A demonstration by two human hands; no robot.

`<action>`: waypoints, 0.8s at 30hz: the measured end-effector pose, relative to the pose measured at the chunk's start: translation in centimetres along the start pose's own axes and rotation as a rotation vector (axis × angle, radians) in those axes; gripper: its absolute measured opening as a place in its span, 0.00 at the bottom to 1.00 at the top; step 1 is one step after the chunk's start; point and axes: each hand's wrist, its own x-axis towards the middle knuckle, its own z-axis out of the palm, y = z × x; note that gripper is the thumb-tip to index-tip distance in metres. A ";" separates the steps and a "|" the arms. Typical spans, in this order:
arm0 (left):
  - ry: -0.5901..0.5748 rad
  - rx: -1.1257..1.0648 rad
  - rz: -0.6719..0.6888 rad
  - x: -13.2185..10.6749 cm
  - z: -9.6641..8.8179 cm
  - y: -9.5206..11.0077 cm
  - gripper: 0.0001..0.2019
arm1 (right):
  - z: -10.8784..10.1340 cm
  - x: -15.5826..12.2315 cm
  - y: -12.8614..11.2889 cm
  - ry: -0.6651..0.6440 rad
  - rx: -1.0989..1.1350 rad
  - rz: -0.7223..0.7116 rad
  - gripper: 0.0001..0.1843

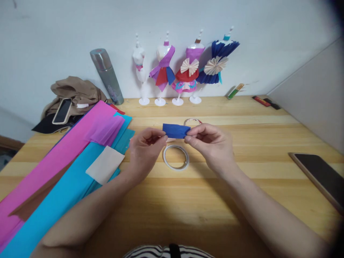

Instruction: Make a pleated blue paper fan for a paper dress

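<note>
Between my two hands, a small dark blue strip of crepe paper (176,131) is held up level above the table. My left hand (147,148) pinches its left end between thumb and fingers. The right end is pinched the same way by my right hand (213,145). Just below the strip, a white roll of tape (164,157) lies flat on the wood. A second ring-shaped roll (192,119) is partly hidden behind the strip and my right hand. A small pale piece shows under the strip, mostly covered.
Pink (64,157) and turquoise crepe paper (61,190) with a beige piece (105,165) lie at left. Behind stand several mini mannequins (160,71) in paper outfits and a thermos (109,77). A phone (319,175) lies right, a glue stick (235,91) at the wall.
</note>
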 end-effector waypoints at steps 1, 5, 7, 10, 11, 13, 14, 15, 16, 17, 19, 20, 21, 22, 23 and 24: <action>0.003 0.001 0.008 0.0 0.0 -0.1 0.01 | 0.0 0.0 0.0 -0.003 -0.002 -0.003 0.07; -0.019 0.064 0.085 0.0 -0.2 -0.6 0.04 | 0.2 0.0 0.1 0.010 -0.035 -0.044 0.05; -0.039 0.114 0.149 0.1 -0.3 -0.8 0.06 | 0.3 -0.2 0.2 0.024 -0.046 -0.060 0.04; -0.053 0.190 0.226 0.2 -0.5 -0.9 0.07 | 0.3 -0.4 0.5 0.025 -0.071 -0.089 0.03; -0.054 0.215 0.245 0.2 -0.6 -0.9 0.07 | 0.3 -0.5 0.5 0.022 -0.087 -0.107 0.04; -0.050 0.262 0.279 0.4 -0.7 -0.8 0.08 | 0.2 -0.5 0.7 0.022 -0.130 -0.146 0.06; -0.045 0.279 0.298 0.4 -0.7 -0.8 0.08 | 0.2 -0.5 0.8 0.024 -0.152 -0.165 0.06; -0.039 0.293 0.316 0.4 -0.7 -0.8 0.08 | 0.1 -0.5 0.8 0.022 -0.173 -0.185 0.07; -0.033 0.303 0.330 0.5 -0.7 -0.8 0.08 | 0.1 -0.5 0.9 0.018 -0.192 -0.204 0.07; -0.030 0.310 0.342 0.5 -0.7 -0.8 0.09 | 0.1 -0.5 0.9 0.014 -0.209 -0.225 0.07; -0.026 0.317 0.363 0.5 -0.7 -0.9 0.09 | 0.1 -0.5 0.8 0.010 -0.240 -0.264 0.08; -0.026 0.322 0.372 0.6 -0.7 -0.9 0.09 | 0.1 -0.5 0.7 0.010 -0.254 -0.277 0.07; -0.027 0.327 0.379 0.6 -0.7 -1.0 0.09 | 0.1 -0.5 0.7 0.013 -0.268 -0.284 0.07; -0.028 0.332 0.385 0.6 -0.7 -1.0 0.09 | 0.1 -0.5 0.6 0.016 -0.282 -0.287 0.07; -0.030 0.336 0.388 0.6 -0.8 -1.1 0.09 | 0.1 -0.5 0.5 0.015 -0.296 -0.288 0.06; -0.031 0.339 0.389 0.7 -0.8 -1.1 0.09 | 0.1 -0.5 0.5 0.013 -0.311 -0.289 0.06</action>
